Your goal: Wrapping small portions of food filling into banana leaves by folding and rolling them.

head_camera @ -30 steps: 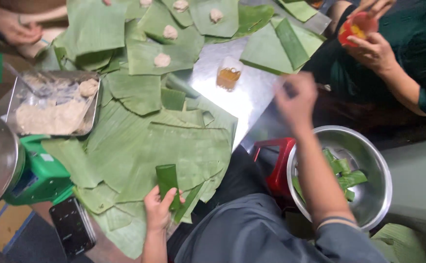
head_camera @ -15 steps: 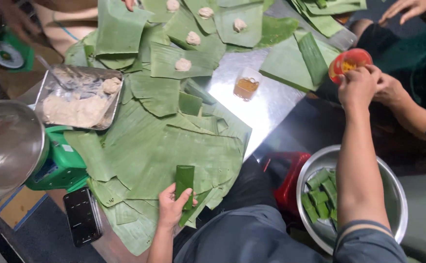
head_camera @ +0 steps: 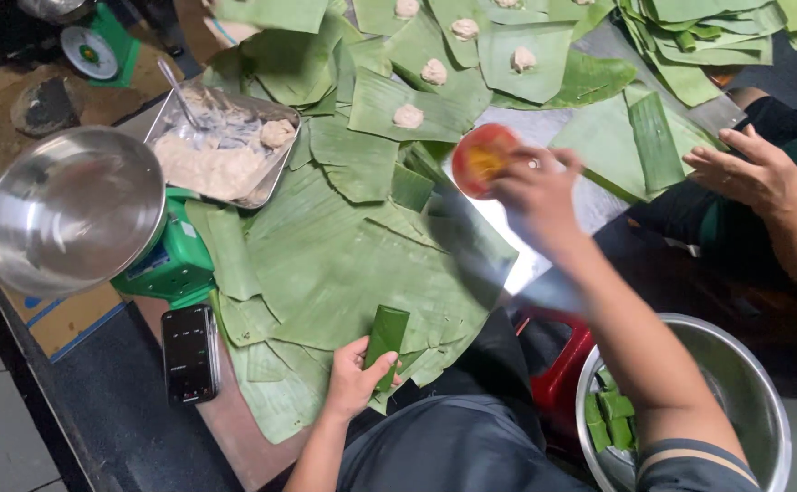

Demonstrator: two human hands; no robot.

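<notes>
My left hand (head_camera: 355,375) grips a small folded banana-leaf packet (head_camera: 387,330) at the near edge of a big pile of banana leaves (head_camera: 362,264). My right hand (head_camera: 535,196) is stretched out over the metal table, holding a red cup (head_camera: 480,159) with orange filling; it is blurred by motion. Beyond it lie cut leaf pieces (head_camera: 417,105), each topped with a lump of white paste (head_camera: 408,116).
A metal tray of white paste (head_camera: 221,146) sits at left by a green scale with a steel bowl (head_camera: 71,210). A black phone (head_camera: 189,353) lies near the edge. A steel bowl of wrapped packets (head_camera: 690,410) stands at lower right. Another person's hand (head_camera: 749,173) rests at right.
My right hand has taken the red cup from the far right and swung it left over the table. My left hand keeps hold of the packet. The view shifted.
</notes>
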